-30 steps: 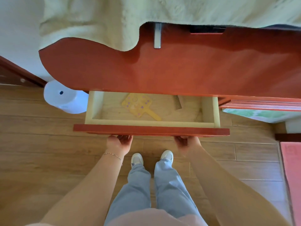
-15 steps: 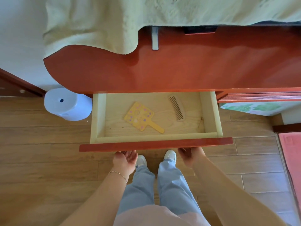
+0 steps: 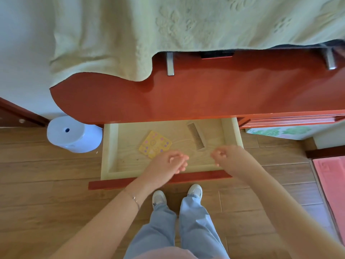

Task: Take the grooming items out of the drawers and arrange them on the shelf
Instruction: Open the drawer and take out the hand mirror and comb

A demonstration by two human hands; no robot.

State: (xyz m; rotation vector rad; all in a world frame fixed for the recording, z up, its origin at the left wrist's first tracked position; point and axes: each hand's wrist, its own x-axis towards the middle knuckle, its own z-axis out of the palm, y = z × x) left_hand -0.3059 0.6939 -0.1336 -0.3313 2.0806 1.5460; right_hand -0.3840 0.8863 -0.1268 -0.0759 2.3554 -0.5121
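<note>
A yellow hand mirror [image 3: 155, 144] with pastel dots is seen lying flat on the floor of the pulled-out drawer [image 3: 106, 146], its handle hidden under the left hand [image 3: 169, 164]. A brown comb [image 3: 196, 136] lies at about two o'clock from the mirror, apart from it, slanted toward the drawer's right wall. Both hands are held over the drawer's front half, nothing grasped: the left hand's fingers are loosely curled just past the mirror's near corner, and the right hand [image 3: 226, 157] is loosely curled at five o'clock from the comb. The red desk [image 3: 205, 96] overhangs the drawer's back, a pale green cloth [image 3: 149, 30] draped on it. A white cylinder [image 3: 73, 134] stands on the wooden floor at nine o'clock from the drawer.
</note>
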